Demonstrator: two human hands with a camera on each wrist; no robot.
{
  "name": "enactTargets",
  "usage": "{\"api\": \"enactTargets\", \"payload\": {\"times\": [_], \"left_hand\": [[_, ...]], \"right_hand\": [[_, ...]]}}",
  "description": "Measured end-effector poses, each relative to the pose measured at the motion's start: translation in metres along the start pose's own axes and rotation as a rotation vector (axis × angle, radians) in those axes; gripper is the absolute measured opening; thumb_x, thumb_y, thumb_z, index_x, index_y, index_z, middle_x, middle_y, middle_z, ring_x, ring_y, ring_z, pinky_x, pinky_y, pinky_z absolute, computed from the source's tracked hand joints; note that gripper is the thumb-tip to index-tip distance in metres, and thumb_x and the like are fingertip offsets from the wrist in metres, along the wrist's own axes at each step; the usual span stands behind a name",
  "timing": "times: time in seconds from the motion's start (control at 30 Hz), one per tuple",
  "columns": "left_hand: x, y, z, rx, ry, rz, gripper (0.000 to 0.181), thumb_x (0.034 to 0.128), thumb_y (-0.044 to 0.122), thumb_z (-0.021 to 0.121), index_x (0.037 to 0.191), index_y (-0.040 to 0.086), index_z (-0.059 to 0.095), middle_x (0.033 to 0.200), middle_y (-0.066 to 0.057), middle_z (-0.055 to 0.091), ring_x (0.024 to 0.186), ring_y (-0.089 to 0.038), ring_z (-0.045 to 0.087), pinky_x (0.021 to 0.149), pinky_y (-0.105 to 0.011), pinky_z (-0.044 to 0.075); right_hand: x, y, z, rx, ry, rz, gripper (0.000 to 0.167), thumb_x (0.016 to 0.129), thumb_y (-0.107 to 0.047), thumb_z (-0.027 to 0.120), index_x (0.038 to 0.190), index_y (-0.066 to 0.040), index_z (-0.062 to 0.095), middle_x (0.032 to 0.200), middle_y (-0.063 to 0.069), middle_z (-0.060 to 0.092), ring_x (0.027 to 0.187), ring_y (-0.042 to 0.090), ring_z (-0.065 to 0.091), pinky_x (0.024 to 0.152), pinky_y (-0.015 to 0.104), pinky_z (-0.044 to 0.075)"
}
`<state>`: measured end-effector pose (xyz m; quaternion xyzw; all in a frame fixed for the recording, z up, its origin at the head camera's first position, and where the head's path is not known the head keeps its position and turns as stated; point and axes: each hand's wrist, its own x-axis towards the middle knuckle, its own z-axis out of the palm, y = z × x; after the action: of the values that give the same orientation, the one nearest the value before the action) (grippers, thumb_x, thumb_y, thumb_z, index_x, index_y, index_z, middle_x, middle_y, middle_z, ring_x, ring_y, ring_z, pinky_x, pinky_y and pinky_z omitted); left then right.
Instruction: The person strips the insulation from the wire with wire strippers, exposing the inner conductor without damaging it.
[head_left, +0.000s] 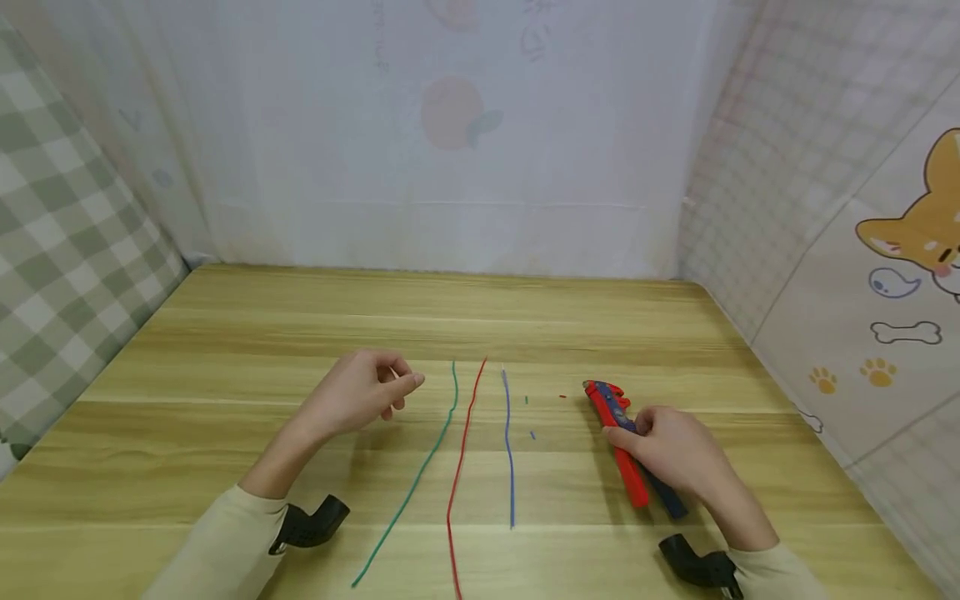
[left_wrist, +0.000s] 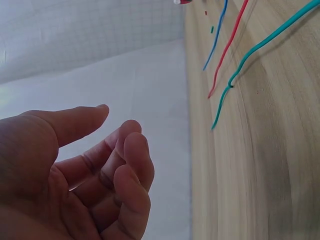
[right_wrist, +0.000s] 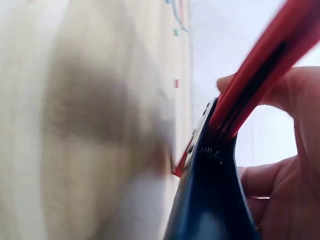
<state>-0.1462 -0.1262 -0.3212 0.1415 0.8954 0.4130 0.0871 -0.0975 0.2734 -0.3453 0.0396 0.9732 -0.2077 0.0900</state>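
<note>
My right hand (head_left: 678,446) grips a wire stripper (head_left: 628,477) with one red and one dark blue handle; its head points away from me, near the tabletop. In the right wrist view, thumb and fingers lie about the tool's red part (right_wrist: 240,95); the dark blue handle (right_wrist: 210,195) is closest to the camera. My left hand (head_left: 363,392) hovers left of the wires, fingers loosely bent and holding nothing. Between the hands lie a green wire (head_left: 412,487), a red wire (head_left: 448,517) and a shorter blue wire (head_left: 512,492), roughly side by side.
Right of the blue wire are small cut bits: a green piece (head_left: 527,400), a blue piece (head_left: 533,435) and a red piece (head_left: 563,397). The wooden table (head_left: 262,317) meets a white curtain (head_left: 300,167) at the back, with cloth on both sides.
</note>
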Motion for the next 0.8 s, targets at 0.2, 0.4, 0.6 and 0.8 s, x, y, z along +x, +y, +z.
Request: {"api": "enactTargets", "payload": {"times": [0.2, 0.4, 0.6, 0.8], "left_hand": [[0.000, 0.000, 0.000, -0.005, 0.004, -0.001, 0.025, 0.1038, 0.029, 0.067, 0.098, 0.006, 0.073, 0.075, -0.010, 0.071, 0.064, -0.026, 0.069, 0.061, -0.033, 0.051], [-0.002, 0.001, 0.001, 0.001, 0.005, -0.008, 0.025, 0.1038, 0.030, 0.067, 0.099, 0.006, 0.073, 0.076, -0.010, 0.071, 0.064, -0.025, 0.069, 0.061, -0.033, 0.050], [-0.003, 0.001, 0.001, 0.022, 0.010, -0.009, 0.024, 0.1035, 0.030, 0.067, 0.098, 0.007, 0.073, 0.075, -0.010, 0.071, 0.063, -0.025, 0.069, 0.061, -0.033, 0.050], [-0.003, 0.002, 0.000, 0.026, 0.018, -0.010, 0.024, 0.1036, 0.029, 0.067, 0.098, 0.007, 0.073, 0.075, -0.010, 0.071, 0.064, -0.025, 0.069, 0.061, -0.033, 0.051]], "right_hand": [[0.006, -0.006, 0.007, -0.145, 0.054, -0.017, 0.050, 0.090, -0.057, 0.072, 0.074, -0.013, 0.054, 0.066, 0.000, 0.052, 0.060, 0.019, 0.049, 0.054, 0.032, 0.033], [0.011, -0.007, 0.011, -0.179, 0.065, 0.011, 0.049, 0.089, -0.056, 0.072, 0.077, -0.012, 0.056, 0.070, 0.003, 0.055, 0.062, 0.021, 0.051, 0.053, 0.032, 0.035], [0.011, -0.009, 0.014, -0.188, 0.046, 0.032, 0.050, 0.089, -0.057, 0.072, 0.076, -0.012, 0.055, 0.071, 0.005, 0.054, 0.062, 0.022, 0.050, 0.053, 0.032, 0.035], [0.006, -0.008, 0.010, -0.180, 0.071, 0.003, 0.059, 0.091, -0.064, 0.070, 0.072, -0.012, 0.051, 0.064, 0.001, 0.046, 0.058, 0.020, 0.047, 0.052, 0.031, 0.032]]}}
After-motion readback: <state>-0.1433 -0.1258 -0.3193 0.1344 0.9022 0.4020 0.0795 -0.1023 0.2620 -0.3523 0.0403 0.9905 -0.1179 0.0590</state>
